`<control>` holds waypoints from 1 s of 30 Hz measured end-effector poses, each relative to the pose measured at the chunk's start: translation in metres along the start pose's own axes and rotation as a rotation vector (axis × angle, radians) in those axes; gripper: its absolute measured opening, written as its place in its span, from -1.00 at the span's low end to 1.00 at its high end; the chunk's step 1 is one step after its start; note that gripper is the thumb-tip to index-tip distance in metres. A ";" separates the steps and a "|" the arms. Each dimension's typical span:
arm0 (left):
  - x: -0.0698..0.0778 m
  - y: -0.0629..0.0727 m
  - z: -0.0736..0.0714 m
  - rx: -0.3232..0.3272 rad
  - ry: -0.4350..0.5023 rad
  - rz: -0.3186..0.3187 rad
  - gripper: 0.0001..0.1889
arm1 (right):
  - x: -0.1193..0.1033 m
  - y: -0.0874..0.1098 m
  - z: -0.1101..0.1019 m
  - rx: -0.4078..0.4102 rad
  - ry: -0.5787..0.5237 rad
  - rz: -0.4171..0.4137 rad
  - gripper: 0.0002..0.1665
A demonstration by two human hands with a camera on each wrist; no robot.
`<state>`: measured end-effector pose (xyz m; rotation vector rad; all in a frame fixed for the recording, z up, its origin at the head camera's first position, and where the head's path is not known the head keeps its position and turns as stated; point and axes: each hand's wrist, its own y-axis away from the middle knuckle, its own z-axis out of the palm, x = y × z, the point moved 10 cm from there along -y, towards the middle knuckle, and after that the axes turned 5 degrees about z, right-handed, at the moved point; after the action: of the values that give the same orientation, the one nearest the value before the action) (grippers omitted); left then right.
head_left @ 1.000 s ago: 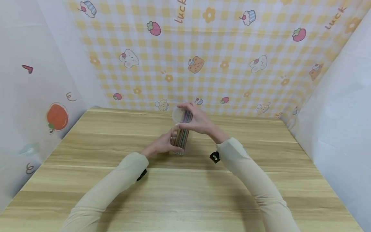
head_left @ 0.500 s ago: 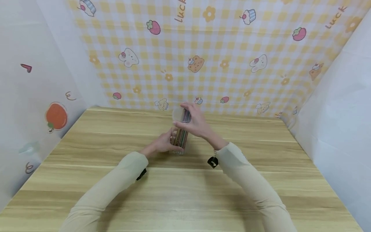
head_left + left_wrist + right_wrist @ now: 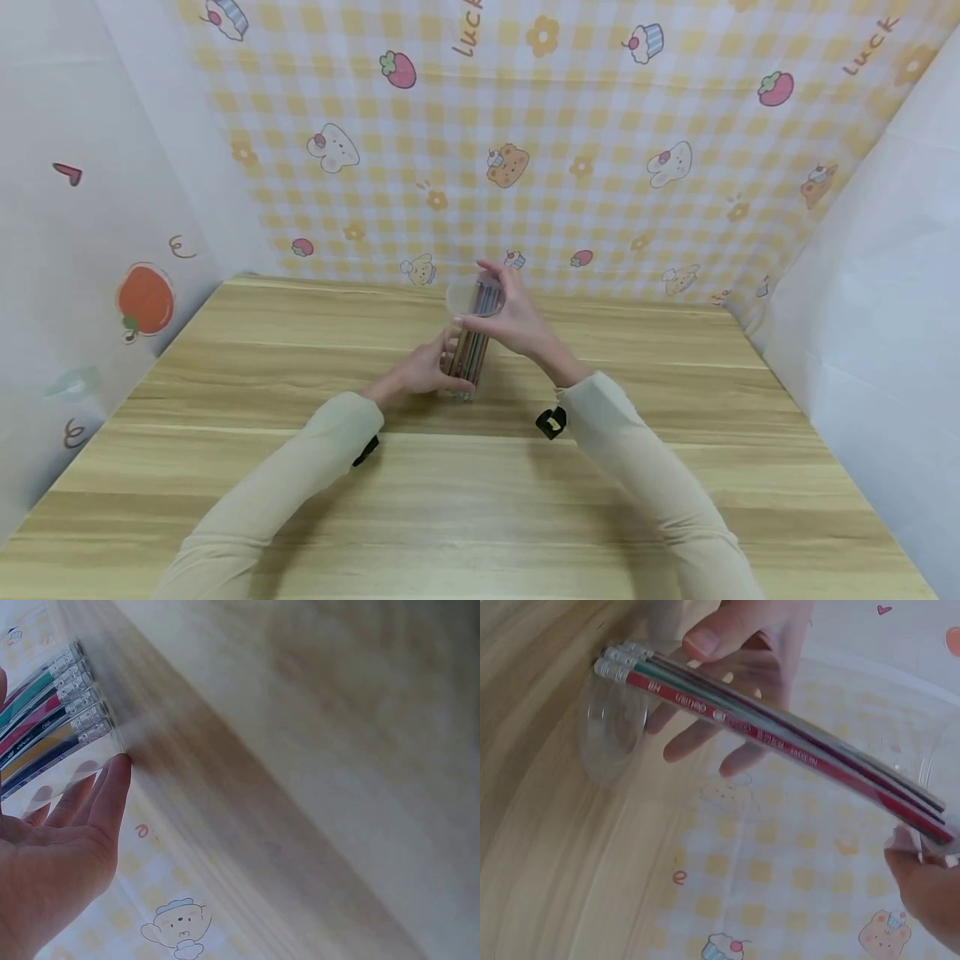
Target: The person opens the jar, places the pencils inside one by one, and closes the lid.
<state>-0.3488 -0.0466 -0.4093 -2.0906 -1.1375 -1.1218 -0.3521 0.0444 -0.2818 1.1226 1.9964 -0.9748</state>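
In the head view, a clear plastic pencil jar stands on the table near the back wall, tilted slightly. Several coloured pencils stand inside it; the right wrist view shows red and green ones with silver ends at the jar's base. My left hand grips the lower part from the left, its thumb across the near side. My right hand holds the round translucent top, thumb on the near side and index finger on the far side. Whether this top is a separate lid cannot be made out.
The wood-grain table extends around the jar. A checked, cartoon-printed cloth hangs close behind it. White sheets flank the table, one left and one right.
My right hand's index finger has shifted right and away around the top, and its thumb has moved slightly. My left hand and the jar stay nearly where they were.
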 end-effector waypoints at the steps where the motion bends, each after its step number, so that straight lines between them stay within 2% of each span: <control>1: 0.000 0.000 0.000 0.000 0.003 0.002 -0.07 | 0.000 0.000 0.000 0.017 0.015 0.009 -0.04; 4: 0.000 0.000 0.000 -0.002 0.007 -0.007 -0.07 | -0.002 0.001 0.002 0.015 0.045 0.008 -0.04; 6: 0.000 0.000 -0.001 -0.001 0.002 -0.012 -0.07 | -0.004 0.003 0.004 -0.032 0.015 -0.021 -0.07; 11: 0.000 0.000 -0.001 0.000 -0.013 -0.016 -0.07 | -0.002 0.009 0.010 -0.216 -0.202 -0.074 -0.15; 14: -0.001 0.000 -0.001 0.003 -0.009 -0.015 -0.07 | 0.002 0.012 0.009 -0.255 -0.262 -0.077 -0.16; 17: -0.002 0.000 -0.001 0.006 -0.015 -0.011 -0.08 | 0.005 0.013 0.006 -0.206 -0.217 -0.072 -0.15; 23: -0.001 0.000 -0.001 0.007 -0.023 -0.016 -0.07 | 0.008 0.010 -0.001 -0.009 -0.053 -0.024 -0.12; 25: 0.000 0.000 -0.001 0.007 -0.020 -0.015 -0.06 | 0.007 0.010 -0.002 0.031 0.002 -0.006 -0.10; 28: 0.001 0.001 -0.001 0.005 -0.019 -0.011 -0.05 | 0.004 0.010 -0.001 0.035 0.064 0.000 -0.08; 30: 0.000 0.001 -0.001 0.003 -0.022 -0.008 -0.05 | 0.001 0.011 0.002 -0.007 0.040 -0.013 -0.09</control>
<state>-0.3486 -0.0479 -0.4082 -2.1019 -1.1585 -1.1029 -0.3427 0.0475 -0.2869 1.1358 2.0396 -0.9583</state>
